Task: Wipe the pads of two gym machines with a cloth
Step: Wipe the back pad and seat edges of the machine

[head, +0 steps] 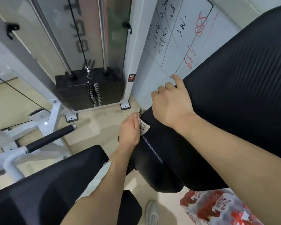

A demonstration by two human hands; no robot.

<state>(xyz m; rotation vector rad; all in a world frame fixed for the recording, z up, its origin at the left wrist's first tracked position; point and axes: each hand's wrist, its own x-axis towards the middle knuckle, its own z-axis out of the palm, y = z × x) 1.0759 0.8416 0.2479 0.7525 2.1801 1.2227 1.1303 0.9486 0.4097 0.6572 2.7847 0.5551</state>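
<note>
A large black ribbed pad (242, 88) fills the right side, and a narrower black pad section (159, 153) runs down from it toward me. My left hand (130, 132) presses a small pale cloth (143, 126) flat against the left side of that narrower section. My right hand (170, 103) grips the upper left edge of the pad, fingers curled over it and the index finger pointing up. A second black seat pad (52, 181) lies at the lower left under my left forearm.
A black weight stack (88, 91) with chrome guide rods and a cable stands behind in a white frame. A black-gripped handle bar (50, 138) juts out at the left. A whiteboard with writing (177, 34) leans on the wall. A pack of red-labelled bottles (217, 207) sits on the floor.
</note>
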